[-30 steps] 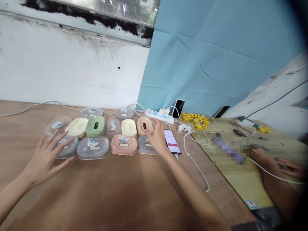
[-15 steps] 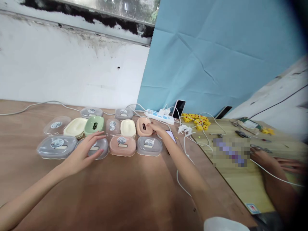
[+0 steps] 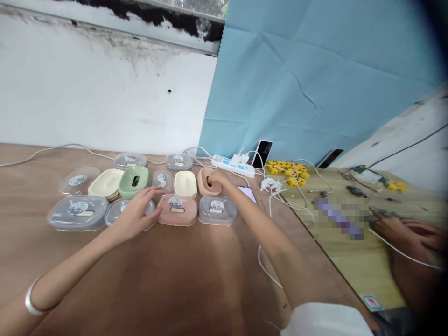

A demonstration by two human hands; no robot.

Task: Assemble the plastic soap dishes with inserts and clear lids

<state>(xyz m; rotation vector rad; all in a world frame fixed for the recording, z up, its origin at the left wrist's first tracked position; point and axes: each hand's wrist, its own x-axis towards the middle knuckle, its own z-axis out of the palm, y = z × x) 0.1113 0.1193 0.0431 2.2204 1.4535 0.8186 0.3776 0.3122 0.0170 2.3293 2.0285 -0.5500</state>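
Several oval soap boxes lie in rows on the brown table (image 3: 182, 275). My left hand (image 3: 137, 212) lies flat, fingers stretched, on top of the second grey lidded box (image 3: 117, 211) in the front row. Its fingertips reach toward the pink lidded box (image 3: 177, 210). My right hand (image 3: 216, 178) reaches farther back and curls its fingers over the rim of the peach open dish (image 3: 206, 184). A grey lidded box (image 3: 217, 210) sits just below that arm. Another grey lidded box (image 3: 77, 212) stands at the front left.
A green dish (image 3: 134, 181) and cream dishes (image 3: 106, 183) fill the middle row. A white power strip (image 3: 233, 164), cables, a phone (image 3: 262, 153) and yellow pieces (image 3: 287, 169) lie to the right. Another person's hands (image 3: 402, 228) are busy at the far right.
My left hand slid right from the leftmost grey box onto the second one. My right hand left the phone's side and reached back to the peach dish.
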